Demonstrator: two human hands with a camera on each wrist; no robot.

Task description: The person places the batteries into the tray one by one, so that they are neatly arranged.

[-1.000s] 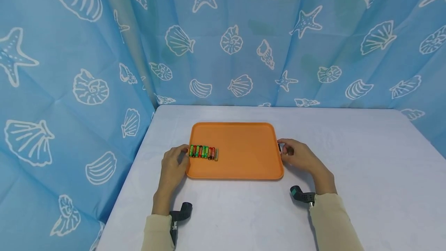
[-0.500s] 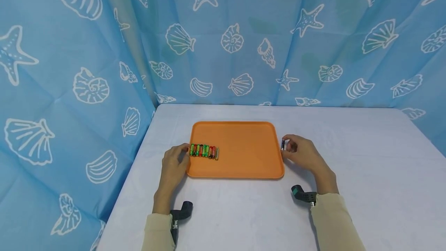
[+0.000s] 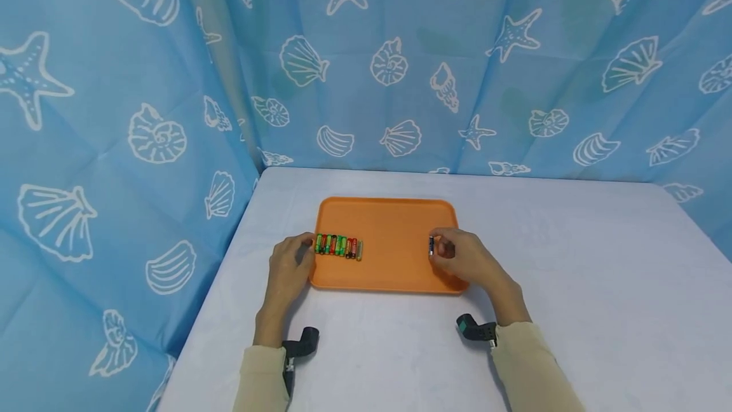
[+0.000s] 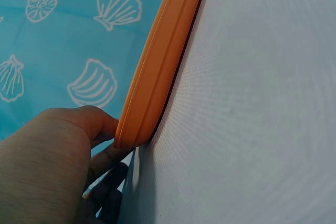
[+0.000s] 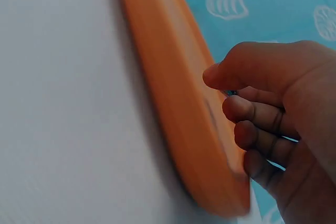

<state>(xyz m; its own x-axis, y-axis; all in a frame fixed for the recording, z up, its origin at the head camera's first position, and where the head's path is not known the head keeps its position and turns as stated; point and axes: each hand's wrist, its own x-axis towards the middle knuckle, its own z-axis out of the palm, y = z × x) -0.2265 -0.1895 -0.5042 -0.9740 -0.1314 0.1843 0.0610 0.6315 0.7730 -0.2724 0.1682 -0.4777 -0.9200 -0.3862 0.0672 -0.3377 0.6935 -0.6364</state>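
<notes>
An orange tray (image 3: 394, 269) lies on the white table. Along its left side runs a row of several batteries (image 3: 338, 246), green, red and black, with a thinner greenish one at the right end. My left hand (image 3: 288, 270) holds the tray's left edge; in the left wrist view its thumb and forefinger pinch the tray rim (image 4: 144, 82). Over the right part of the tray, my right hand (image 3: 466, 258) pinches a dark battery (image 3: 431, 246) upright between thumb and fingers. Mostly hidden in the right wrist view, this battery shows only as a small dark bit behind the fingertips.
A white cloth covers the table (image 3: 389, 348) around the tray. Behind and to the left hangs a blue curtain (image 3: 354, 100) printed with shells and starfish. Black cameras (image 3: 303, 343) sit on both wrists.
My right hand has lifted the dark battery from beside the tray's right edge and carried it left over the tray. The left hand stays at the tray's left edge.
</notes>
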